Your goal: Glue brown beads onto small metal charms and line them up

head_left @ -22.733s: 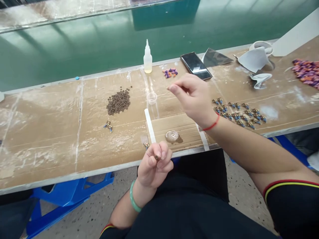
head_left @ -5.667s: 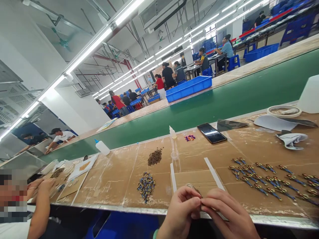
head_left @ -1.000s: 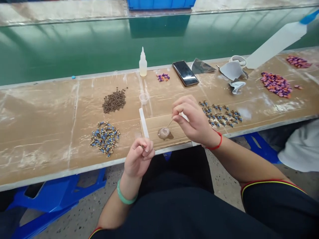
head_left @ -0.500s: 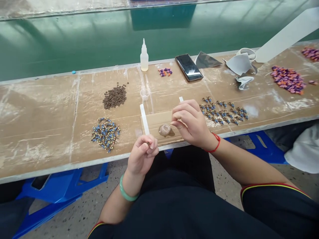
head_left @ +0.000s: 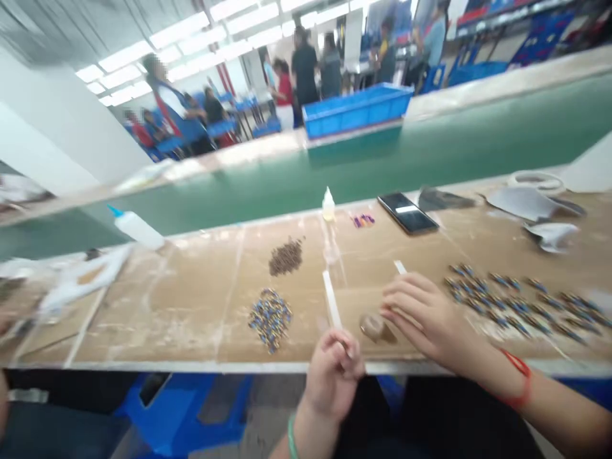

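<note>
Left hand straddles the workbench's front edge.

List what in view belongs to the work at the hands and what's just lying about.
Likely in use: left hand; right hand; round dish; white strip; blue pieces; brown beads.
Lying about: phone; squeeze bottle; blue crate; white cloth.

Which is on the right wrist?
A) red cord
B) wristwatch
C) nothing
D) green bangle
A: a red cord circles the wrist behind the right hand.
</note>
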{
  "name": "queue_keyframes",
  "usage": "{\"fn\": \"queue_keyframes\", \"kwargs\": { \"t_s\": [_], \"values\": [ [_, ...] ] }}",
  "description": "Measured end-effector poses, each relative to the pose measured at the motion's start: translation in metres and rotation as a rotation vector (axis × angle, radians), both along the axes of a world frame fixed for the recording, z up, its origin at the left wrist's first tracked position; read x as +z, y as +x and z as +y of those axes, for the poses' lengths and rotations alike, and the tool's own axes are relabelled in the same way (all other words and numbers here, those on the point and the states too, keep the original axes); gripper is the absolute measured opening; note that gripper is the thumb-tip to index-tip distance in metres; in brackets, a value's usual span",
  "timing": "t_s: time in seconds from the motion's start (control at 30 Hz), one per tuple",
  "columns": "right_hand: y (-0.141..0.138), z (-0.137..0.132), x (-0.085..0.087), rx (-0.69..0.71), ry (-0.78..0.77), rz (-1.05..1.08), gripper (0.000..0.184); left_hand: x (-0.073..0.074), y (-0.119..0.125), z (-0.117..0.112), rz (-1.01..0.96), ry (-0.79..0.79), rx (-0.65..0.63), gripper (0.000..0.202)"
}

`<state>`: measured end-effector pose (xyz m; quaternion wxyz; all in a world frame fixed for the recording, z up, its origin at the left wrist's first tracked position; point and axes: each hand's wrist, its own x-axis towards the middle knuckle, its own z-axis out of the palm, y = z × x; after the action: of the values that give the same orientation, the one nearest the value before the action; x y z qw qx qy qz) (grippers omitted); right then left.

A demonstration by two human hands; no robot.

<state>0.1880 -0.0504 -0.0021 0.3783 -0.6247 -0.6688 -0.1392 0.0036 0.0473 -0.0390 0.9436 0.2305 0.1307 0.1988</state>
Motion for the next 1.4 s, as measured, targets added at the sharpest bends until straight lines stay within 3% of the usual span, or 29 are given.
{"fn": "queue_keyframes", "kwargs": {
  "t_s": [0.37, 0.47, 0.6, 0.7, 0.8, 0.93, 1.03, 1.4],
  "values": [
    [0.0, 0.006, -0.005, 0.032, 0.047, -0.088, 0.021, -0.015, 0.001, 0.002, -0.133, 0.005, 0.075, 0.025],
    [-0.001, 0.008, -0.01, 0.014, 0.074, -0.119, 0.021, -0.01, -0.001, 0.003, -0.117, 0.036, 0.079, 0.026],
    [0.001, 0.009, -0.01, -0.007, 0.154, -0.124, 0.019, 0.008, -0.001, 0.006, -0.086, 0.118, 0.085, 0.028],
    [0.0, 0.001, 0.0, -0.028, 0.204, -0.072, 0.016, 0.023, 0.002, 0.006, -0.056, 0.199, 0.11, 0.032],
    [-0.008, -0.012, 0.021, -0.091, 0.28, 0.021, 0.011, 0.033, 0.007, 0.005, -0.036, 0.29, 0.102, 0.036],
    [-0.029, -0.025, 0.054, -0.098, 0.371, 0.149, 0.012, 0.042, 0.012, -0.001, -0.058, 0.337, 0.078, 0.033],
    [-0.045, -0.031, 0.069, -0.057, 0.363, 0.157, 0.015, 0.045, 0.012, -0.007, -0.041, 0.359, 0.075, 0.032],
    [-0.053, -0.032, 0.069, -0.018, 0.334, 0.087, 0.018, 0.045, 0.013, -0.014, -0.003, 0.366, 0.061, 0.03]
  ]
}}
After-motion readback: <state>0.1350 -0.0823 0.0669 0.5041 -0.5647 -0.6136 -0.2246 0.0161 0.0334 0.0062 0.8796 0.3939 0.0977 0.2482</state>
